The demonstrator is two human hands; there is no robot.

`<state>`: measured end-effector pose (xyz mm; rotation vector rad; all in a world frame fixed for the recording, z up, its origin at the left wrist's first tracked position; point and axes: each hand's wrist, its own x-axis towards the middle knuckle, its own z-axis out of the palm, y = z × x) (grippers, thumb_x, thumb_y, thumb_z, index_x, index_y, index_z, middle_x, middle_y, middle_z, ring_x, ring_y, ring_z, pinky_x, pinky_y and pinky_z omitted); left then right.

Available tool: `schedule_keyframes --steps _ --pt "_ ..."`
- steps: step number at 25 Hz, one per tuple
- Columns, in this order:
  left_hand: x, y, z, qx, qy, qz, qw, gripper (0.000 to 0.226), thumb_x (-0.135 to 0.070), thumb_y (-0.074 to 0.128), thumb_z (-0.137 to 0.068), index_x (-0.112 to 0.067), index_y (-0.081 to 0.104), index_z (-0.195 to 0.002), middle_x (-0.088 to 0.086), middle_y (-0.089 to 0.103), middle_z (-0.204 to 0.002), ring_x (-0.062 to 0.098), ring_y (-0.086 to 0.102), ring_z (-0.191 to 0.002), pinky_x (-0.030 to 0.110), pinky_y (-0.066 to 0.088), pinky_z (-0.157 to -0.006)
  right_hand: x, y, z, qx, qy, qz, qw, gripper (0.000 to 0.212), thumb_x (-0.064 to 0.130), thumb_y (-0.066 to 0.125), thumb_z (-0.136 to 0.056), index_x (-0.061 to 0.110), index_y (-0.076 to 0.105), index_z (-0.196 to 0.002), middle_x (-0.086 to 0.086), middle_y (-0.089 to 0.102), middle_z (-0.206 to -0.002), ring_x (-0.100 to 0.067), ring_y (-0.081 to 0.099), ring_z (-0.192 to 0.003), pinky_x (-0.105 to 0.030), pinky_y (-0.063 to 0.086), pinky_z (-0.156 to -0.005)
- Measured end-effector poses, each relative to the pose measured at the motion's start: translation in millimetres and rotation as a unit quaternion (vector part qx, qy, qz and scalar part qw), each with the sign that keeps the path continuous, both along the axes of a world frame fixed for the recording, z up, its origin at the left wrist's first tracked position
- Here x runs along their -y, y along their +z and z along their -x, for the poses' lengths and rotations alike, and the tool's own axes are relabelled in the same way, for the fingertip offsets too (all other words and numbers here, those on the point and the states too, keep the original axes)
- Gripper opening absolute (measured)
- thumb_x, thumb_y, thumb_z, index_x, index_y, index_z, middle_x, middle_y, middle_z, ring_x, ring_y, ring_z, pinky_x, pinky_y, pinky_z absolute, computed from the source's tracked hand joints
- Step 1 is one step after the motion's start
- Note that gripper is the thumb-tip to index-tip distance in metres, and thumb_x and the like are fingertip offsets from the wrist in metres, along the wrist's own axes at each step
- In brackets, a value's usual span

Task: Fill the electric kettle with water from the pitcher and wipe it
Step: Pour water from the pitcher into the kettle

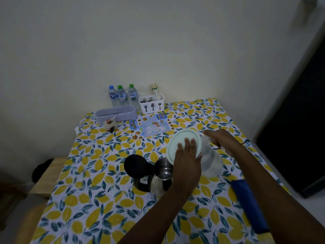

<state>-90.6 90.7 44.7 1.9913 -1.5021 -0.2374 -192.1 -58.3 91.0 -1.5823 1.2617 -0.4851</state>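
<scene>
A steel electric kettle [159, 181] stands mid-table with its black lid [136, 165] flipped open to the left. A clear pitcher [212, 162] with a pale green lid [181, 140] is tilted over the kettle's mouth. My left hand [187, 161] lies flat on the pitcher lid, fingers spread on it. My right hand [222, 140] grips the pitcher's handle on its right side. I cannot tell whether water is flowing. A folded blue cloth [248, 203] lies on the table to the right, beneath my right forearm.
The table carries a lemon-print tablecloth [98, 199]. Along the back wall stand three water bottles [122, 95], a white cutlery holder [152, 103], a lilac oblong container [116, 113], a small jar [110, 124] and a printed menu sheet [151, 126]. A wooden seat [47, 178] is on the left.
</scene>
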Motion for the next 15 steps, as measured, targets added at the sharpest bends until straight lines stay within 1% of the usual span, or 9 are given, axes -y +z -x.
schedule_keyframes --steps 2,5,10,13,15 --pt "-1 -3 -1 -0.017 0.008 0.005 1.0 0.056 -0.039 0.034 -0.102 -0.016 0.017 -0.15 0.01 0.017 -0.16 0.035 0.009 -0.146 0.046 0.017 -0.118 0 2 -4 -0.01 0.013 0.01 1.0 0.053 0.055 0.071 -0.07 0.019 0.042 -0.045 0.0 0.035 -0.043 -0.016 0.03 -0.04 -0.032 0.028 -0.053" --pt "-3 -5 -1 -0.033 0.018 0.011 0.999 0.056 -0.039 0.035 -0.102 -0.015 0.019 -0.15 0.011 0.019 -0.159 0.036 0.012 -0.146 0.046 0.019 -0.117 0 1 -8 -0.026 0.021 0.017 0.999 0.053 0.054 0.07 -0.073 0.02 0.042 -0.043 0.001 0.035 -0.041 -0.016 0.03 -0.039 -0.032 0.028 -0.053" --pt "-5 -6 -2 -0.026 0.032 0.024 0.999 0.054 -0.037 0.037 -0.102 -0.012 0.024 -0.149 0.013 0.025 -0.157 0.035 0.018 -0.145 0.046 0.024 -0.117 -1 2 -13 -0.043 0.035 0.03 0.998 0.055 0.056 0.068 -0.073 0.018 0.042 -0.043 -0.001 0.036 -0.042 -0.016 0.032 -0.038 -0.032 0.03 -0.056" --pt "-5 -6 0 -0.033 0.044 0.03 0.998 0.054 -0.037 0.038 -0.102 -0.012 0.024 -0.148 0.012 0.025 -0.157 0.032 0.018 -0.145 0.043 0.025 -0.116 -1 5 -16 -0.054 0.034 0.031 0.997 0.059 0.057 0.067 -0.075 0.021 0.04 -0.037 -0.002 0.035 -0.041 -0.017 0.032 -0.039 -0.033 0.031 -0.058" --pt "-4 -6 -1 -0.04 0.051 0.034 0.997 0.054 -0.037 0.038 -0.102 -0.012 0.025 -0.148 0.011 0.025 -0.157 0.03 0.018 -0.146 0.042 0.024 -0.117 0 5 -17 -0.057 0.039 0.032 0.997 0.059 0.057 0.067 -0.075 0.02 0.04 -0.037 -0.003 0.036 -0.042 -0.018 0.032 -0.039 -0.033 0.031 -0.059"
